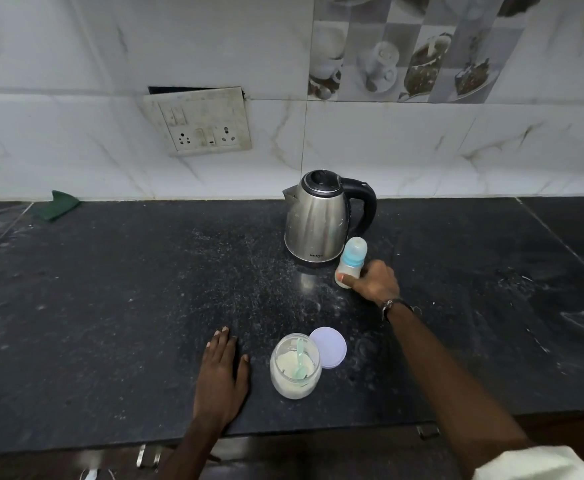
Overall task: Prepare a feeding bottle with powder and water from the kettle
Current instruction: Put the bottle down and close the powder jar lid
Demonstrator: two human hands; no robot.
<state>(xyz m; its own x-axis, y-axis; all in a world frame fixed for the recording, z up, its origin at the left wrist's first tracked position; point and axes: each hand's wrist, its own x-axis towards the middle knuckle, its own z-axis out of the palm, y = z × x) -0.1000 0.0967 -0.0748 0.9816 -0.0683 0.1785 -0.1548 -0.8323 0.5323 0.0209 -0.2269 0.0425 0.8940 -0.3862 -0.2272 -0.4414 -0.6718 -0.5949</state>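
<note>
The feeding bottle [350,262], capped and tilted, is gripped near its base by the right hand [375,282], right of centre in the frame, just beside the steel kettle [318,221] standing above it. The left hand [222,372] is laid flat, fingers straight, on the dark countertop [110,306] at lower centre, holding nothing. Just right of it an open jar [295,367] of white powder is seen with a pale green scoop [300,362] inside; its lid [329,346] lies against the jar's upper right. A switchboard [200,121] is mounted on the wall at upper left.
</note>
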